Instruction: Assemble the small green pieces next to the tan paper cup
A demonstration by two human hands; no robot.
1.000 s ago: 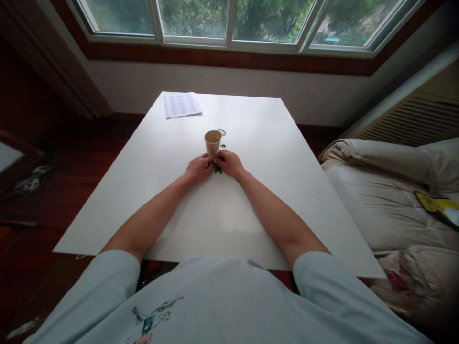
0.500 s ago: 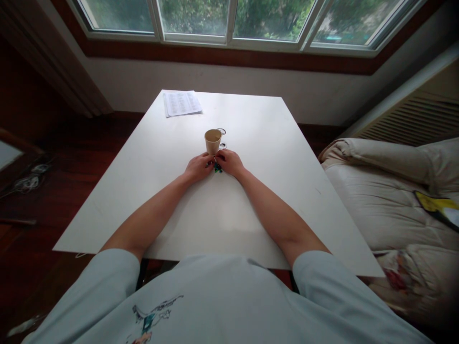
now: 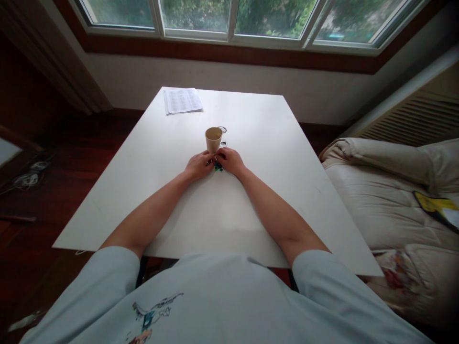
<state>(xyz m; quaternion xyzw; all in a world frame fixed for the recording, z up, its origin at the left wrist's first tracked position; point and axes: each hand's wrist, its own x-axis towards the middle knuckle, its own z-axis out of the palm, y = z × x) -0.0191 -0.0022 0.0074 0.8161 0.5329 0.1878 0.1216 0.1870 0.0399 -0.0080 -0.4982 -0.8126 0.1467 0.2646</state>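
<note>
A light-brown paper cup stands upright on the white table, its open mouth up. Just on the near side of it, my left hand and my right hand meet almost fingertip to fingertip. The fingers of both are bent inward and closed, and what they pinch is too small to name. Between them lies a small cluster of dark and green pieces, partly covered by the fingers. A small round item rests to the right of the cup, and a thin ring shows behind it.
Printed sheets of paper lie at the table's far left corner. A beige padded sofa stands along the right side. Beyond the table's far edge is a wall with a window. Coiled cables lie on the floor at left.
My hands keep nearly the same place and pose by the cup, with only slight finger movement at most. The whole view has shifted a little.
</note>
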